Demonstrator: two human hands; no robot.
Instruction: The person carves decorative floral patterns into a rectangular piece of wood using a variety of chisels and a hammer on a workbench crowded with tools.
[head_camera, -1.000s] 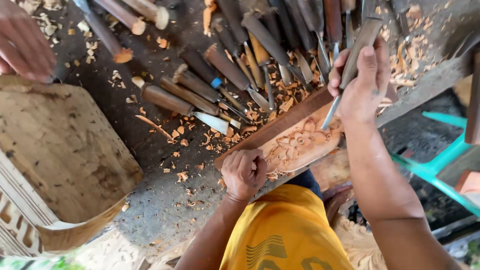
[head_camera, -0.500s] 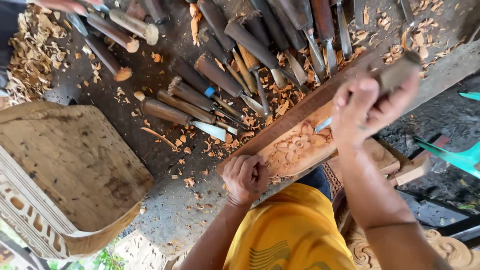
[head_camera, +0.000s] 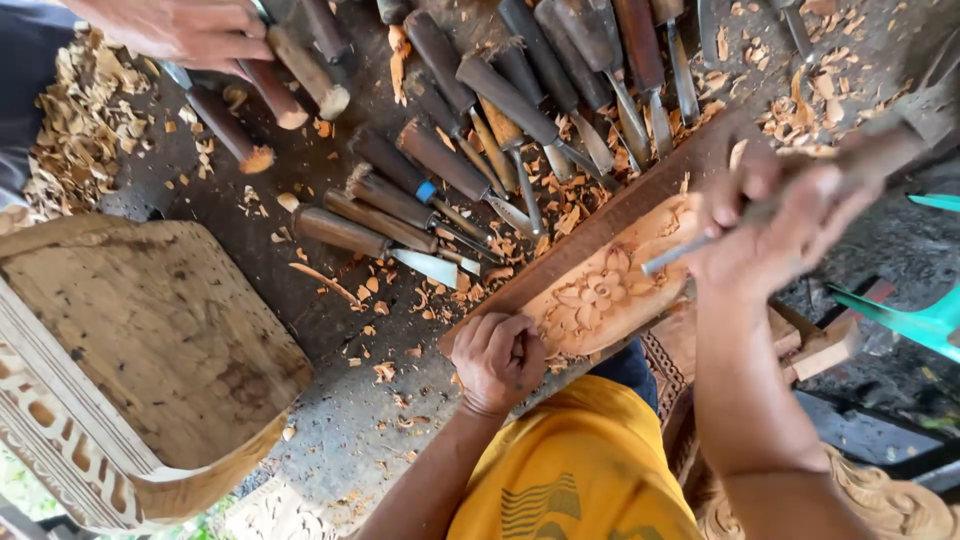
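Change: the right hand has come down from the far edge of the carved wood panel onto its face; half a second ago it was raised higher with the tool over the dark border strip, and now the metal tip of the chisel rests on the pale carved surface just right of the flower.
Meaning: judging by the tip's contact, the cutting is now at the flower relief rather than between strokes.
Right hand: closed around the chisel's shaft, fingers wrapped tight, blurred with motion.
Left hand: curled into a loose fist at the near left corner of the panel, pressing on its edge; whether it grips anything small I cannot tell.
Panel: lies slanted on the desk, its near end over the person's lap in the yellow shirt.
Around: a row of wooden-handled chisels lies fanned across the desk beyond the panel, with wood chips scattered and heaped at the left.
Other person: a hand at the top left reaches among the tool handles.
Left side: a large curved carved wood piece rests well apart from the panel.
In the way: the nearest chisel blades point at the panel's far edge, close to the working hand's path.
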